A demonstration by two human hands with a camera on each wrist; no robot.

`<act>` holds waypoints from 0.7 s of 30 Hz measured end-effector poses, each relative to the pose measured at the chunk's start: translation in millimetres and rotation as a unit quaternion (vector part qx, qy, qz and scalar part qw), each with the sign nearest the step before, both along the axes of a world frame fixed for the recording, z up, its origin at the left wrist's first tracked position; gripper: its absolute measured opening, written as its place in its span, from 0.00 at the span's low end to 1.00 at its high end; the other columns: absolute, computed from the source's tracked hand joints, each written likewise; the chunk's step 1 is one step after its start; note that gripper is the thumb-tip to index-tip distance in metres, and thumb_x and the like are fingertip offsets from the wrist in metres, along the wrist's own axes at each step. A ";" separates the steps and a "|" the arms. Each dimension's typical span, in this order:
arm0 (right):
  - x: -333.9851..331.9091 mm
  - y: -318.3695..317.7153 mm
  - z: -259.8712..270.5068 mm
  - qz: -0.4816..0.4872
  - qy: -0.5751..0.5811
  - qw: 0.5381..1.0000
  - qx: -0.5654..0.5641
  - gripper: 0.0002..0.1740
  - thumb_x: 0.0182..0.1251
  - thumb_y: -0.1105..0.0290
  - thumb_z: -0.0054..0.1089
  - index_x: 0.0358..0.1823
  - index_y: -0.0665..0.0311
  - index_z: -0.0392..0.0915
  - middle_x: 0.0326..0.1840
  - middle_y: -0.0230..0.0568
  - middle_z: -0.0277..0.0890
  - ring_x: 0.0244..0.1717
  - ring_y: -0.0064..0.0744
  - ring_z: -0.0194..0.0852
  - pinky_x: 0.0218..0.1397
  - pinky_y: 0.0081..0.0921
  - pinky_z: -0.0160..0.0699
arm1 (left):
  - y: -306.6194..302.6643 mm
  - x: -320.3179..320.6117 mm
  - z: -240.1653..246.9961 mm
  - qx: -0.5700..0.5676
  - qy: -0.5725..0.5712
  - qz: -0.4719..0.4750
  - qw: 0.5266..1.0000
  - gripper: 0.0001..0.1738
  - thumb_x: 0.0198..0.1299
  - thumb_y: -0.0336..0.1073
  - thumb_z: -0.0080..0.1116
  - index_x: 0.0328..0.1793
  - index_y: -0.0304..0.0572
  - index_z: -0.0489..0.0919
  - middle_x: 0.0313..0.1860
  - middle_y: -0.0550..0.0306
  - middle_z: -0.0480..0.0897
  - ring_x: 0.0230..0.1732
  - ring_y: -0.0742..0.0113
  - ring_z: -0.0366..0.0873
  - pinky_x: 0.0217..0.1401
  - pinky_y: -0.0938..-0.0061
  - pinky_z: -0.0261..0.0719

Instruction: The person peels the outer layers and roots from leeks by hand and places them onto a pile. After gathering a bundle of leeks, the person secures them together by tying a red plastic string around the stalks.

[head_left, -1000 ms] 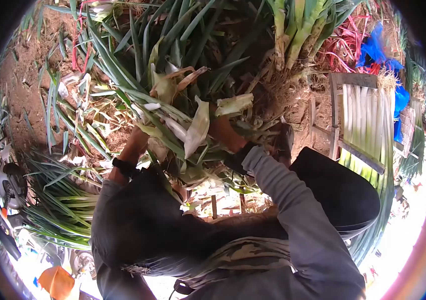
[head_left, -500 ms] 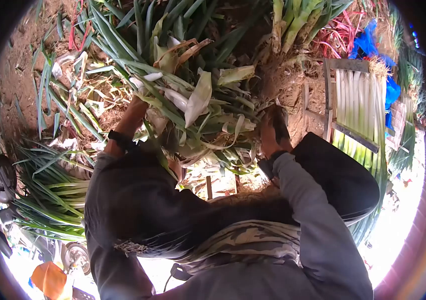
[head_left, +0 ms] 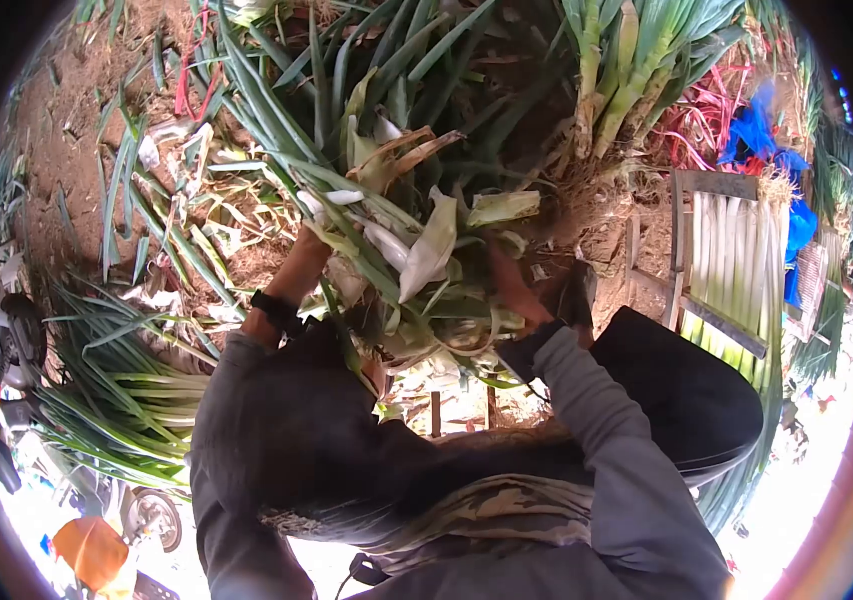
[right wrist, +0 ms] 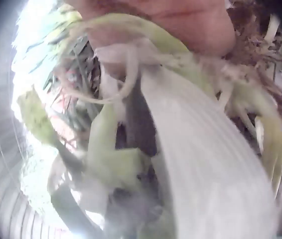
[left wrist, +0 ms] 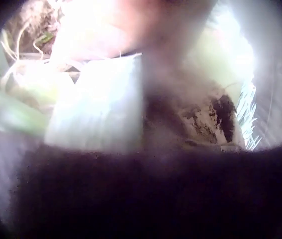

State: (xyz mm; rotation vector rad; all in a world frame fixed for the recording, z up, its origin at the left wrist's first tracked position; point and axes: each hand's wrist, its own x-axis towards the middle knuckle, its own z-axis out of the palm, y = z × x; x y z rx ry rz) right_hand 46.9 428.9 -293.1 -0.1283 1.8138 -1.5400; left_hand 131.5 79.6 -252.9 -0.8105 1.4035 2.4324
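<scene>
A heap of green onion leaves and pale peelings (head_left: 428, 252) lies between my knees in the head view. At its left side is my left hand (head_left: 304, 258), its fingers hidden beneath the leaves. My right hand (head_left: 512, 285) reaches into the right side, with its fingertips covered by peelings. In the left wrist view the left hand shows blurred and overexposed above a broad pale leaf (left wrist: 98, 107). Curled strips and a wide whitish sheath (right wrist: 201, 154) hang just below the right hand in the right wrist view. Neither hand's grip can be made out.
A wooden frame (head_left: 679, 235) at right holds a row of trimmed green onions (head_left: 731, 255). More bundles stand upright (head_left: 636, 70) at the top and lie (head_left: 126, 390) at left. Red twine (head_left: 701, 115), blue plastic (head_left: 749, 128) and scraps (head_left: 221, 215) litter the soil.
My right hand moved out to the right of the heap, then came back left among the peelings. The left hand stayed at the heap's left side. The head view shifted slightly.
</scene>
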 end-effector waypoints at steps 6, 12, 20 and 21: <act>-32.3 -30.5 5.3 0.102 -0.086 0.985 0.111 0.31 0.78 0.51 0.53 0.69 0.69 0.72 0.63 0.49 0.81 0.58 0.43 0.82 0.58 0.39 0.76 | -6.1 4.7 -7.7 0.002 -0.056 -0.020 0.998 0.23 0.73 0.30 0.59 0.72 0.41 0.71 0.54 0.57 0.82 0.51 0.67 0.84 0.57 0.67 0.85; -37.2 -1.8 23.6 0.137 0.016 0.988 0.071 0.31 0.73 0.64 0.54 0.74 0.69 0.65 0.68 0.55 0.73 0.70 0.50 0.71 0.72 0.38 0.67 | -14.2 23.2 -29.0 0.018 -0.017 -0.017 1.000 0.25 0.70 0.32 0.64 0.71 0.43 0.72 0.59 0.56 0.81 0.57 0.66 0.81 0.60 0.68 0.83; -32.9 -3.0 5.5 0.191 0.020 0.981 -0.032 0.29 0.76 0.66 0.52 0.76 0.64 0.64 0.72 0.43 0.69 0.69 0.42 0.70 0.73 0.39 0.68 | -2.9 -4.4 9.2 0.020 -0.052 -0.028 0.998 0.26 0.67 0.31 0.67 0.70 0.41 0.75 0.58 0.60 0.82 0.55 0.71 0.80 0.58 0.72 0.83; -35.0 -4.1 6.1 0.227 0.072 0.971 -0.011 0.29 0.74 0.68 0.52 0.75 0.64 0.65 0.70 0.45 0.71 0.68 0.43 0.72 0.73 0.39 0.69 | -3.2 -5.3 7.1 0.037 -0.055 -0.025 0.997 0.25 0.68 0.32 0.66 0.70 0.41 0.75 0.57 0.60 0.82 0.55 0.72 0.81 0.57 0.73 0.83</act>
